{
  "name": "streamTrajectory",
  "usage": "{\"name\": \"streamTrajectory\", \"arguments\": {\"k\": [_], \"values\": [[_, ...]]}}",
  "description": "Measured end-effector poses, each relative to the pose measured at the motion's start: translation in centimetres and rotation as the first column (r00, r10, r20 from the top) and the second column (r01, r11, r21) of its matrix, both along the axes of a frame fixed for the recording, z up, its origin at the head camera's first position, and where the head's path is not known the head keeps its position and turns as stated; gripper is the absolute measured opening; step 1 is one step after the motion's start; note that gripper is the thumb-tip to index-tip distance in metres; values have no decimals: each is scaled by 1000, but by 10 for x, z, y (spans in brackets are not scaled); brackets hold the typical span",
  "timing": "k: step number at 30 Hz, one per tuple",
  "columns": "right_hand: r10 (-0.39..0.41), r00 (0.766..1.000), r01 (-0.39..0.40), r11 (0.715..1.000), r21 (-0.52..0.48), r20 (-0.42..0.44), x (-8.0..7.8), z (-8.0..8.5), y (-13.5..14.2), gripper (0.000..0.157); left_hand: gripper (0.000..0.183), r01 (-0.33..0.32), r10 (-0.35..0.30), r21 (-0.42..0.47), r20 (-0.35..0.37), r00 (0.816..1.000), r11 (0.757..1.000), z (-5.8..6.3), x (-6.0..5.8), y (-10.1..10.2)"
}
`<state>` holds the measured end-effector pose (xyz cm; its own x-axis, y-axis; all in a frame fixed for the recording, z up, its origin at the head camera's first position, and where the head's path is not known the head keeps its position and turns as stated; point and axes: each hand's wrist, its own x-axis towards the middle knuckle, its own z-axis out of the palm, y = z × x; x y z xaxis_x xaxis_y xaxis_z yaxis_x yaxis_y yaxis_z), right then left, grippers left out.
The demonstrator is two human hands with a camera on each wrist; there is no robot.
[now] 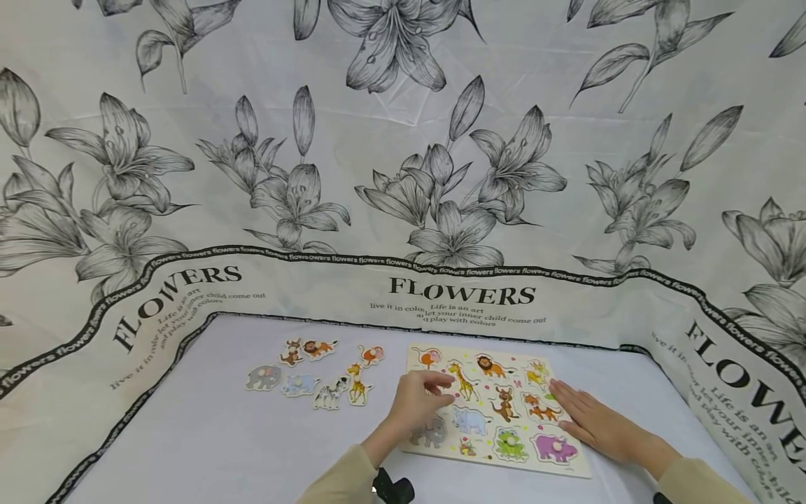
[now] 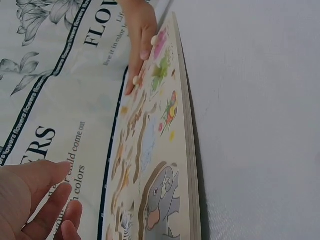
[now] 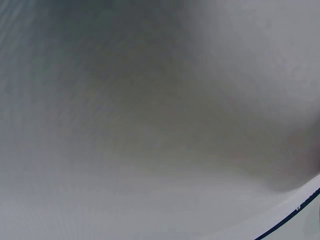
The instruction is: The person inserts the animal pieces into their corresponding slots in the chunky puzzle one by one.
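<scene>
The puzzle board (image 1: 486,451) is laid flat on the table (image 1: 176,434), with loose animal pieces (image 1: 357,385) apart to its left. It is judged light, stiff and sturdy, best held by its side edges; seated pieces, by their small knobs (image 2: 154,40). The left grip (image 1: 418,400) is spread above it, nothing pinched; the right grip's (image 1: 592,420) straight fingers are laid on its right edge. Most sliding room is offered toward the near left.

Curtained-off tabletop area; the kind of room cannot be determined.
A lily-printed curtain (image 1: 412,143), its border (image 1: 462,290) lettered "FLOWERS", encloses the back and sides of a white table surface (image 1: 189,420).
</scene>
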<state>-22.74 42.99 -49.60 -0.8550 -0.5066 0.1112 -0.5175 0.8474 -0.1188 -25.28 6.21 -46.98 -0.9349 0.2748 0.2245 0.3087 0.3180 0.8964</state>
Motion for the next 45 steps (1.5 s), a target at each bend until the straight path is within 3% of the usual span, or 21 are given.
{"name": "streamTrajectory", "arguments": {"k": [10,18,29,45], "values": [[39,995,-37,999,21,-86,0,-3,1,58,26,-66,66,-19,-26,997,998,-7,-9,-28],[41,995,-39,999,18,-87,-1,-3,1,58,26,-124,118,-74,-81,990,990,-5,-17,-52],[54,993,-53,999,11,-107,0,-2,1,58,27,-243,236,-124,-69,969,962,-11,-24,-89],[55,992,-52,998,30,-113,-1,-5,2,58,27,-329,323,-106,-64,944,938,-19,-29,-125]]}}
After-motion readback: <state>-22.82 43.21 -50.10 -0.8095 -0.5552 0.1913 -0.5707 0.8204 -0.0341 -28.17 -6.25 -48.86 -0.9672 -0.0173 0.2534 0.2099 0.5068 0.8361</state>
